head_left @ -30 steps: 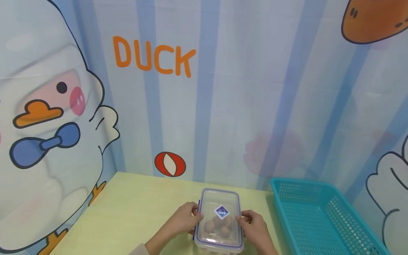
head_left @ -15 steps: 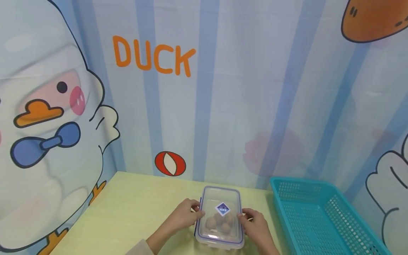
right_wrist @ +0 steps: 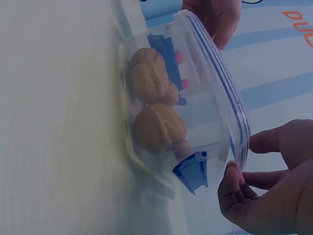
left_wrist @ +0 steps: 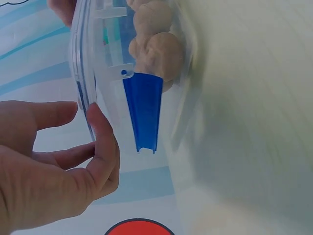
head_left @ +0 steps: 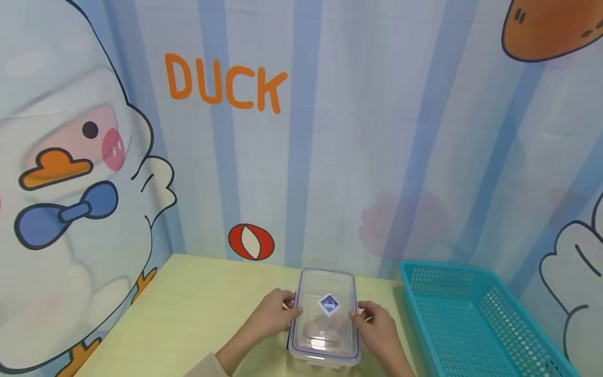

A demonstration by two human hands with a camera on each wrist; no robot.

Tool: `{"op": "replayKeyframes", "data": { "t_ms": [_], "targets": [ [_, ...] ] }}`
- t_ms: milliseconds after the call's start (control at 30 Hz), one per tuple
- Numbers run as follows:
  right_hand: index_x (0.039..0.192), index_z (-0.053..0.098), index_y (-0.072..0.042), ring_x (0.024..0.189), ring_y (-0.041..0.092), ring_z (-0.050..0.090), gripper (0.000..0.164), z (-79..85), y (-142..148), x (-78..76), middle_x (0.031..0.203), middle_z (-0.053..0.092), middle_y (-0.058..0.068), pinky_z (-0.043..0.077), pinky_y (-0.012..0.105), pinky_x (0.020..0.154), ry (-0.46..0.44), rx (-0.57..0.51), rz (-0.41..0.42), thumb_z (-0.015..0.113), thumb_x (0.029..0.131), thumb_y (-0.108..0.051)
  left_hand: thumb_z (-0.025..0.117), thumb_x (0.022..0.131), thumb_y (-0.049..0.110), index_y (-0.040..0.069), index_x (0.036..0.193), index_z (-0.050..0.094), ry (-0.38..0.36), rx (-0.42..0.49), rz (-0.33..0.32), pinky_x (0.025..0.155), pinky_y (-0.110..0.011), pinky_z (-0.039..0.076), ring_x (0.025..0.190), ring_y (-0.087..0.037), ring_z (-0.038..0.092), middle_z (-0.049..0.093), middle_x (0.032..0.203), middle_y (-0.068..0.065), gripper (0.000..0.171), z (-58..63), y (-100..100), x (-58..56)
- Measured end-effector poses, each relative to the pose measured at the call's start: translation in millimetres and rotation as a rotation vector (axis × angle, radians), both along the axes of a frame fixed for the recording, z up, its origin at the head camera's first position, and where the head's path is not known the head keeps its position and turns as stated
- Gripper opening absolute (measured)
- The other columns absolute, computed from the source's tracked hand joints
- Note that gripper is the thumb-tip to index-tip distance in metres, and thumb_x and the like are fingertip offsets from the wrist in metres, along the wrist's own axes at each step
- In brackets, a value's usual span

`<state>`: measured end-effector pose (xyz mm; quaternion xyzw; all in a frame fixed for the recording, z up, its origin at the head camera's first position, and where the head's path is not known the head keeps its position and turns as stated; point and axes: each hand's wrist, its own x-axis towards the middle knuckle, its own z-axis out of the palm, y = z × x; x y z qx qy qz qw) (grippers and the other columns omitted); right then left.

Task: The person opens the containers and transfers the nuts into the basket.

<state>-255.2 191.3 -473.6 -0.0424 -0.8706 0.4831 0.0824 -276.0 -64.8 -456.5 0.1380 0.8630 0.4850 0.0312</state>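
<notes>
A clear plastic box (head_left: 325, 314) with a blue-rimmed lid and a diamond label stands on the pale yellow table (head_left: 202, 303). Several walnuts (right_wrist: 159, 127) lie inside. My left hand (head_left: 278, 313) pinches the lid's left rim, thumb (left_wrist: 100, 132) on the edge. My right hand (head_left: 372, 320) pinches the right rim, thumb tip (right_wrist: 230, 178) against it. A blue side latch (left_wrist: 143, 110) hangs loose below the left rim, and another blue latch (right_wrist: 193, 172) hangs below the right rim. The box looks slightly tilted in the wrist views.
A teal mesh basket (head_left: 471, 324), with nothing in it, stands at the right of the table. A cartoon duck backdrop (head_left: 301, 157) walls in the back and both sides. Bare tabletop stretches to the left of the box.
The box has slid a little away from me, and both hands moved with it along its sides. The walnuts inside have shifted slightly.
</notes>
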Motion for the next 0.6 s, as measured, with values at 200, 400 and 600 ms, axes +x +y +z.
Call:
{"op": "replayKeyframes", "data": {
  "t_ms": [200,400,600],
  "targets": [
    [0.126,0.067,0.011,0.08,0.02,0.055,0.039,7.1,-3.7,-0.1,0.088,0.061,0.006,0.049,0.032,0.063,0.015,0.012,-0.008,0.073,0.099,-0.017,0.074,0.099,0.012,-0.015,0.134,0.06,-0.008,0.012,0.001,0.059,-0.028,0.06,0.08,-0.019,0.063,0.056,0.1,-0.01,0.046,9.2,-2.8,0.7],
    [0.126,0.067,0.012,0.08,0.018,0.057,0.041,14.2,-9.0,2.3,0.088,0.063,0.005,0.05,0.031,0.064,0.055,-0.002,0.015,0.074,0.098,-0.017,0.075,0.098,0.012,-0.016,0.133,0.061,0.072,0.004,-0.005,0.06,-0.029,0.059,0.083,-0.019,0.064,0.058,0.1,-0.01,0.047,16.5,-10.1,-0.3],
    [0.139,0.061,0.011,0.089,0.02,0.058,0.051,26.4,-20.2,6.7,0.098,0.063,0.007,0.052,0.031,0.07,0.042,-0.057,0.038,0.072,0.101,-0.021,0.076,0.097,0.01,-0.014,0.135,0.061,0.102,-0.006,-0.007,0.058,-0.031,0.06,0.083,-0.02,0.067,0.059,0.101,-0.011,0.047,33.0,-23.5,-0.3]
  ]
}}
